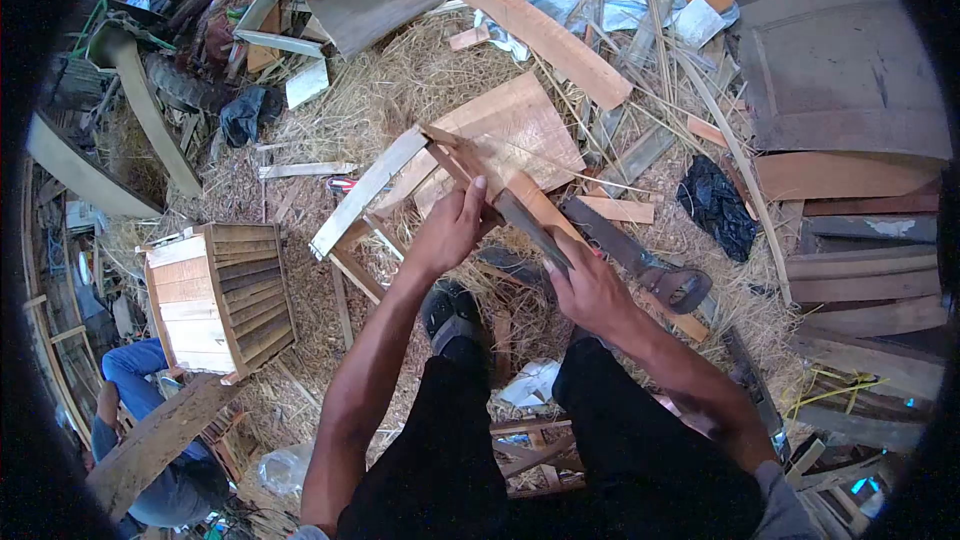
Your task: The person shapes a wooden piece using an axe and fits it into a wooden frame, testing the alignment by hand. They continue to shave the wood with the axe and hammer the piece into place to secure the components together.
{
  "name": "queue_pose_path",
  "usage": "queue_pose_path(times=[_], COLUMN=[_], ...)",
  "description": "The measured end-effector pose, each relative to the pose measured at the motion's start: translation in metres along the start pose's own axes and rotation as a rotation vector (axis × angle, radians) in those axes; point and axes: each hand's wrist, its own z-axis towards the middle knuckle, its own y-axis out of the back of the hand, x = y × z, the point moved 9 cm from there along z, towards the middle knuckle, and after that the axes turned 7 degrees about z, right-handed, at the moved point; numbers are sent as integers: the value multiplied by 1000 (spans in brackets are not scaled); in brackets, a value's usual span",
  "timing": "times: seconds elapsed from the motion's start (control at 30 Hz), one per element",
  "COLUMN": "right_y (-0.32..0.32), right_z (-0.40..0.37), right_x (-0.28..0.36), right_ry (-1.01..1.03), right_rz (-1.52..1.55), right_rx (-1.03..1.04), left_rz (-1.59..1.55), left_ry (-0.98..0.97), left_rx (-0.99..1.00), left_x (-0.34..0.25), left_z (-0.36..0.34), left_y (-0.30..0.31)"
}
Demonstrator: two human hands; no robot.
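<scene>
Left hand [452, 228] clamped on frame [365, 195], right hand [590, 290] gripping dark bar [528, 223]; I'd brace frame, keep fingers clear.

Reaching forward and down with both arms bare. Holding the left grip [455, 230] higher and further out, fingers curled closed, wrist bent a little inward. Holding the right grip [590, 290] lower and nearer the body, back of hand up, fingers folded shut. Angling the left forearm [375, 355] in from lower left and the right forearm [680, 365] from lower right. Grips near, not touching.
</scene>
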Motion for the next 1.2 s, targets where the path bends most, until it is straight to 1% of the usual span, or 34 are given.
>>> queue_pose_path(times=[0.1, 0.13, 0.2, 0.3, 0.4, 0.5, 0.53, 0.63, 0.7, 0.73, 0.8, 0.83, 0.87, 0.9, 0.93, 0.97, 1.03, 1.1, 1.13, 1.2], right_y=[9, 7, 4, -3, 8, 16, 15, 16, 18, 20, 23, 27, 36, 42, 45, 48, 50, 56, 62, 66], right_z=[-13, -12, -10, 0, -9, -13, -11, -9, -11, -11, -10, -10, -8, -4, 1, 6, 21, 37, 47, 65], right_x=[18, 17, 14, 9, 21, 23, 16, 6, -1, -4, -15, -19, -9, -2, 6, 12, 13, 25, 36, 42], right_ry=[272, 274, 271, 195, 256, 247, 152, 144, 107, 91, -34, -95, -18, 6, 29, 51, -13, -59, 69, 78], right_rz=[23, 51, 106, -35, 55, 34, 77, 136, 114, 101, 198, 243, 103, 161, 219, 276, 397, 463, 521, 587], right_rx=[-163, -160, -164, -111, -203, -235, -195, -207, -228, -237, -230, -227, -245, -268, -291, -311, -324, -336, -392, -457], left_rz=[-149, -132, -153, -178, -219, -277, -270, -262, -375, -456, -618, -674, -730, -786, -855, -889, -958, -959, -968, -934], left_ry=[38, 34, 26, 49, 56, 49, 53, 66, 15, 2, -23, -66, -111, -157, -216, -248, -313, -344, -341, -367], left_rx=[67, 37, 65, 49, 37, 6, -3, -18, -108, -113, -115, -143, -171, -198, -137, -119, -78, -101, -99, -81], left_x=[15, 17, 17, 12, 14, 13, 19, 19, 16, 15, 10, 4, -1, -6, -6, -7, -12, -18, -18, -19], left_z=[8, 9, 9, 2, 1, -6, -6, -22, -34, -39, -49, -53, -57, -59, -56, -54, -52, -50, -49, -46], left_y=[-5, -4, -5, -6, 1, 7, 7, 28, 46, 53, 65, 73, 81, 87, 86, 85, 81, 73, 64, 56])
